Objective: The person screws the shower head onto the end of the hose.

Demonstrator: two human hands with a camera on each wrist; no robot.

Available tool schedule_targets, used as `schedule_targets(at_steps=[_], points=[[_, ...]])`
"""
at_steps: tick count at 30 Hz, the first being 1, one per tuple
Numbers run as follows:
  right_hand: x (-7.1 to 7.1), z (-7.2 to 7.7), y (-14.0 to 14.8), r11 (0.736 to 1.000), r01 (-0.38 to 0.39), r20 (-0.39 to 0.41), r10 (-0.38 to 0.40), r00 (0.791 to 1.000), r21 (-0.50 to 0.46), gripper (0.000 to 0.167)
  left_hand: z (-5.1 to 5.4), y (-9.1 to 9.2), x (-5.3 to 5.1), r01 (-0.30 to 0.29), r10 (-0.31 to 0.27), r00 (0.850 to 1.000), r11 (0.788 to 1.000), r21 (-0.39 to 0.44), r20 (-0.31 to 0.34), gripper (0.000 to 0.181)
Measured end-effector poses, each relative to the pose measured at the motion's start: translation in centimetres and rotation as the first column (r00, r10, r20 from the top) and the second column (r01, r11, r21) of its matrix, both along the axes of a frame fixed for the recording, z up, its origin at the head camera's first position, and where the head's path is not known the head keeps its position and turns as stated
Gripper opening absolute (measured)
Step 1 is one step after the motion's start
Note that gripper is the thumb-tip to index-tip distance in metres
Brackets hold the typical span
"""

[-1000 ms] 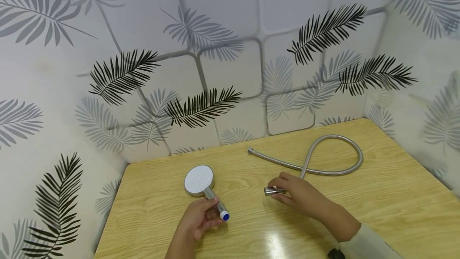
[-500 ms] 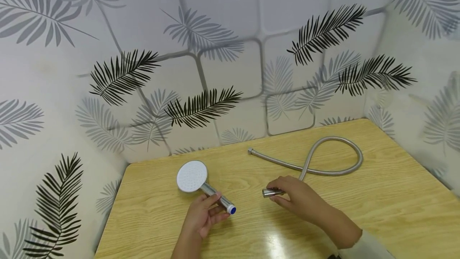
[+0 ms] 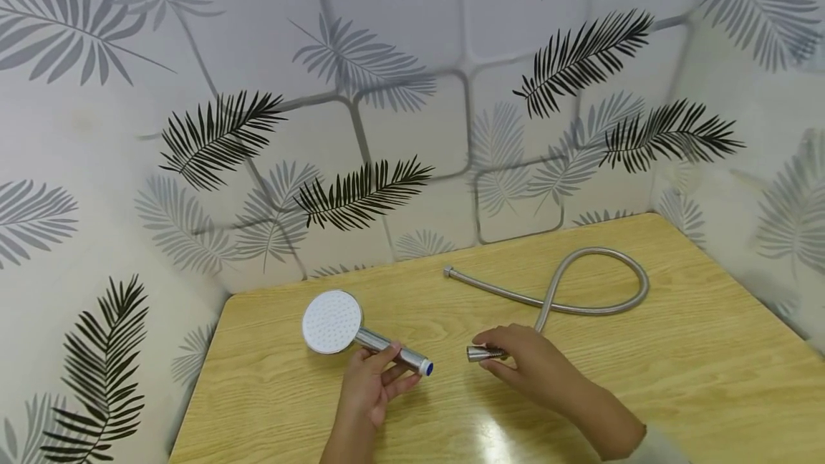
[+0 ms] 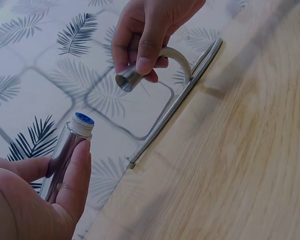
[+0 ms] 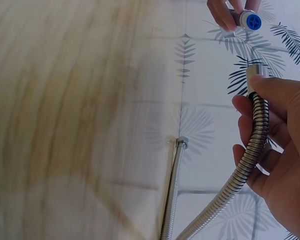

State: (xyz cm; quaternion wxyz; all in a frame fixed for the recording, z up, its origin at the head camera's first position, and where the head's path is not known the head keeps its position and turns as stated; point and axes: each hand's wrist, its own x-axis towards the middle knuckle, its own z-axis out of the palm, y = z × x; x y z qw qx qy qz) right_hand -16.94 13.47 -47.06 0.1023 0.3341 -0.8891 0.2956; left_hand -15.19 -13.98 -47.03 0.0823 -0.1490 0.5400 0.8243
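Observation:
My left hand (image 3: pixel 369 387) pinches the chrome handle of a round white-faced shower head (image 3: pixel 331 321). The handle's white threaded end with a blue insert (image 4: pixel 83 120) points right, toward the hose. My right hand (image 3: pixel 538 371) grips a metal hose by its smooth conical end fitting (image 3: pixel 480 354). In the left wrist view that fitting's hollow opening (image 4: pixel 123 82) faces the handle end, and a gap separates the two. The ribbed part of the hose (image 5: pixel 250 160) runs across the right palm in the right wrist view.
The hose (image 3: pixel 599 310) loops over the back right of the wooden table (image 3: pixel 271 378), its far end nut (image 3: pixel 447 271) lying near the back edge. A leaf-patterned wall covering (image 3: pixel 412 127) rises behind and at both sides.
The left hand has moved right, and the shower head has swung so its handle lies closer to level. The right hand has shifted slightly left and nearer with the hose end.

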Motion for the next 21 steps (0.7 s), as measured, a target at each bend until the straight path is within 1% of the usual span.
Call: schedule_targets(at_steps=[6, 13, 18, 21], points=[[0.4, -0.2, -0.4, 1.000, 0.022, 0.003, -0.022, 1.000, 0.002, 0.026, 0.0, 0.9, 0.1, -0.056, 0.056, 0.998, 0.998, 0.026, -0.008, 0.040], [0.5, -0.3, -1.1, 0.999, 0.040, 0.017, -0.039, 0.999, -0.014, 0.024, -0.1, 1.9, 0.0, -0.123, 0.125, 0.992, 0.991, 0.050, -0.024, 0.042], [0.5, -0.1, -1.8, 0.998, 0.027, 0.050, -0.024, 0.998, -0.052, 0.021, -0.1, 2.6, -0.1, -0.169, 0.170, 0.985, 0.985, 0.028, -0.022, 0.038], [0.5, 0.1, -2.1, 0.998, 0.027, 0.066, -0.023, 0.998, -0.061, 0.020, -0.1, 2.9, -0.1, -0.182, 0.183, 0.983, 0.983, 0.021, -0.020, 0.038]])
